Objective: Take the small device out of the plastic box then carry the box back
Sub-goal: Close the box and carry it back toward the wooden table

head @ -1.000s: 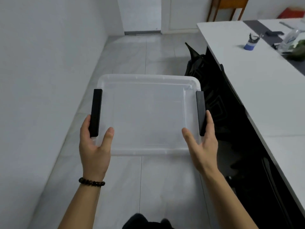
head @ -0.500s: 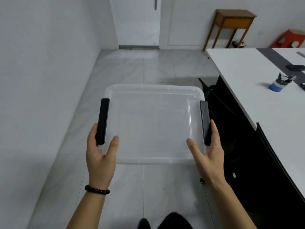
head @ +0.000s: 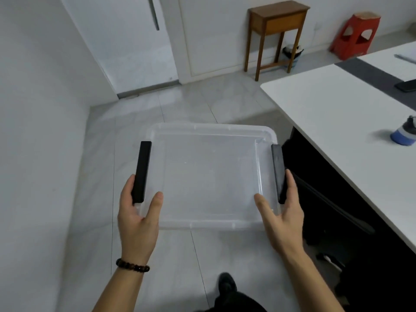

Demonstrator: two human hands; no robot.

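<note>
I carry a clear plastic box (head: 211,176) level in front of me above the tiled floor. Nothing lies inside it. It has a black clip handle on each side. My left hand (head: 137,219) grips the near left corner, thumb inside the rim, fingers by the left black handle (head: 141,172). My right hand (head: 281,217) holds the near right corner the same way, beside the right black handle (head: 277,172). A dark flat device (head: 407,84) lies on the white table at the far right; I cannot tell if it is the small device.
A long white table (head: 333,131) runs along my right, with a blue cup (head: 404,135) on it and dark chairs beneath. Ahead are a white door (head: 135,41), a small wooden side table (head: 276,25) and a red stool (head: 355,34). A white wall (head: 33,131) lies left.
I have walked forward with the box; the view has lifted, so the door, the wooden table and the red stool now show. My grip on the box is unchanged.
</note>
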